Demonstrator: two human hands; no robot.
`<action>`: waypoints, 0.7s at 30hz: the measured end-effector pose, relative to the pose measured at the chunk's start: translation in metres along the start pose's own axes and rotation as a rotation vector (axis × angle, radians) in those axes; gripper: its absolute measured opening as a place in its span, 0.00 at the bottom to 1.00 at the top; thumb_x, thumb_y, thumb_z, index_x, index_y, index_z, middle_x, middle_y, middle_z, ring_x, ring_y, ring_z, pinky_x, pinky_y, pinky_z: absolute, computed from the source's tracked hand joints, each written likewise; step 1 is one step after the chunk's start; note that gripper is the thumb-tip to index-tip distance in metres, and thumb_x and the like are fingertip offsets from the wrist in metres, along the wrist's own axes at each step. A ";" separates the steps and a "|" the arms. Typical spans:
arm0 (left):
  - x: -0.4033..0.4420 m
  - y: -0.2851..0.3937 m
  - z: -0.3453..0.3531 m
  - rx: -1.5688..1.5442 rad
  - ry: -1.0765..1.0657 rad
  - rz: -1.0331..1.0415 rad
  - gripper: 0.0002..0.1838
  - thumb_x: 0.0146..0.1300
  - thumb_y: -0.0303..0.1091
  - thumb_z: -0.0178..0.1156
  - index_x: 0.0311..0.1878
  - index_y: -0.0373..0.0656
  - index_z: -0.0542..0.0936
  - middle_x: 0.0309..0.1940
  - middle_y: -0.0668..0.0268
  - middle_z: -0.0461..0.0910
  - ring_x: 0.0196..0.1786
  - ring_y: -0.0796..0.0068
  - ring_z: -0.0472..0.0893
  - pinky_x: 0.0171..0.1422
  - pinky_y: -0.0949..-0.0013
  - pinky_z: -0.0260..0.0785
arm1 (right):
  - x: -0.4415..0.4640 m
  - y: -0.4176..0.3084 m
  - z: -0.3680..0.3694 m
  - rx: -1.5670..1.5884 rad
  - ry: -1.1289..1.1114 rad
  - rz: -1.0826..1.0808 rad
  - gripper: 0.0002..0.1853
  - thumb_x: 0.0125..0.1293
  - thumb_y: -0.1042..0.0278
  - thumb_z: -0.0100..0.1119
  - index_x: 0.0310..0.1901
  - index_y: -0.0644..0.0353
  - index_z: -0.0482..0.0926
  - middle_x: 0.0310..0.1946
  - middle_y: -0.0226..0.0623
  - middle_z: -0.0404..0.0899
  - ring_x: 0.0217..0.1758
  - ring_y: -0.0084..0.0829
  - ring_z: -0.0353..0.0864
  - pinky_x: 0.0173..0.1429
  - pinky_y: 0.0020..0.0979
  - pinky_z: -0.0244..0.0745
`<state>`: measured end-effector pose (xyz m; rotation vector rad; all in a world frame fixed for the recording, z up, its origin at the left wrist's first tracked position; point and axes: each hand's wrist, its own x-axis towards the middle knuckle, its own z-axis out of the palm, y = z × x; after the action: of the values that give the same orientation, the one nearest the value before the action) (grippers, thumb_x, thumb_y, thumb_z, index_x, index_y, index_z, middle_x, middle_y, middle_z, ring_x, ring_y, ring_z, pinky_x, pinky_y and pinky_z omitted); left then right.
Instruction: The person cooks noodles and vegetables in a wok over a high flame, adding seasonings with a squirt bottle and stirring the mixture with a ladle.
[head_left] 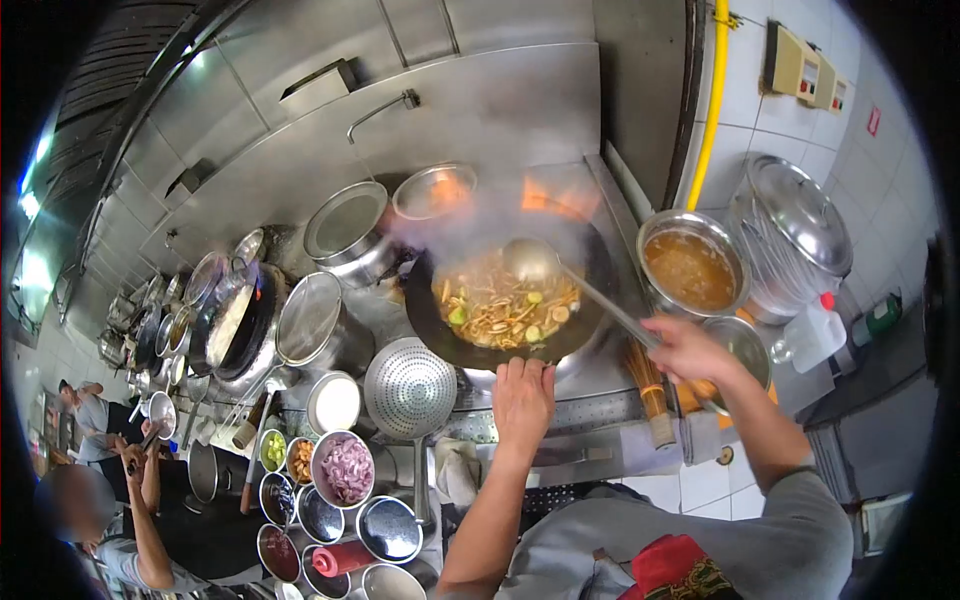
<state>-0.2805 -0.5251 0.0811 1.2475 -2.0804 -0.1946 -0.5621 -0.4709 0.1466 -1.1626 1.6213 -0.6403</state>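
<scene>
A dark wok (450,345) sits over the burner, with steam and orange flame behind it. Inside lies a brown stir-fry (500,315) with green pieces. My left hand (524,398) is closed on the near rim of the wok. In my right hand (690,350) is the handle of a metal ladle (532,262), whose bowl is over the far part of the food. A round perforated strainer (410,388) lies just left of the wok. Right of it stands a metal pot of brown broth (690,262).
Bowls of chopped red onion (346,470), white liquid (334,403) and sauces stand at the lower left. A bamboo brush (655,400) is near my right forearm. Lidded pots (347,225) stand behind. Two other people (130,500) work at far left.
</scene>
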 end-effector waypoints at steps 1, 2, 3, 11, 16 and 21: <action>0.003 0.001 0.002 0.000 0.002 0.005 0.07 0.63 0.35 0.65 0.38 0.42 0.81 0.34 0.57 0.76 0.40 0.52 0.75 0.44 0.52 0.69 | 0.014 -0.005 0.013 -0.025 0.044 -0.012 0.31 0.68 0.70 0.59 0.72 0.57 0.66 0.28 0.34 0.78 0.22 0.22 0.76 0.26 0.28 0.72; 0.006 0.002 0.004 -0.001 -0.009 0.006 0.07 0.63 0.35 0.65 0.39 0.41 0.82 0.34 0.57 0.77 0.41 0.52 0.76 0.45 0.52 0.69 | 0.020 -0.022 0.029 -0.048 0.078 -0.020 0.29 0.68 0.70 0.59 0.71 0.58 0.67 0.30 0.34 0.78 0.23 0.22 0.76 0.26 0.29 0.73; 0.006 0.001 0.006 0.000 -0.024 0.002 0.07 0.63 0.34 0.65 0.40 0.41 0.82 0.34 0.57 0.77 0.41 0.51 0.76 0.46 0.52 0.70 | 0.030 -0.027 0.043 -0.002 0.045 -0.040 0.29 0.68 0.70 0.59 0.71 0.58 0.67 0.30 0.34 0.78 0.23 0.22 0.76 0.27 0.29 0.73; -0.038 0.010 -0.053 -0.087 0.012 0.035 0.22 0.62 0.32 0.68 0.60 0.40 0.79 0.57 0.49 0.77 0.62 0.44 0.76 0.64 0.51 0.71 | 0.002 -0.001 -0.004 -0.006 -0.072 0.037 0.31 0.70 0.70 0.59 0.74 0.59 0.64 0.30 0.35 0.78 0.23 0.23 0.75 0.27 0.28 0.73; -0.083 0.010 -0.070 -0.257 -0.155 -0.065 0.25 0.60 0.31 0.71 0.61 0.39 0.78 0.59 0.49 0.77 0.63 0.44 0.77 0.66 0.51 0.70 | 0.052 -0.009 0.051 -0.017 -0.004 -0.094 0.33 0.70 0.71 0.60 0.75 0.59 0.61 0.29 0.36 0.78 0.22 0.24 0.76 0.26 0.28 0.72; -0.135 -0.004 -0.100 -0.264 -0.198 -0.255 0.20 0.60 0.29 0.70 0.56 0.38 0.81 0.54 0.51 0.80 0.58 0.47 0.80 0.63 0.55 0.73 | -0.004 0.002 0.016 -0.101 -0.091 -0.100 0.32 0.69 0.70 0.60 0.74 0.57 0.64 0.32 0.37 0.80 0.27 0.25 0.78 0.31 0.31 0.75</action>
<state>-0.1746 -0.3948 0.0893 1.3683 -1.9720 -0.7103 -0.5482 -0.4648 0.1409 -1.3353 1.5404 -0.5656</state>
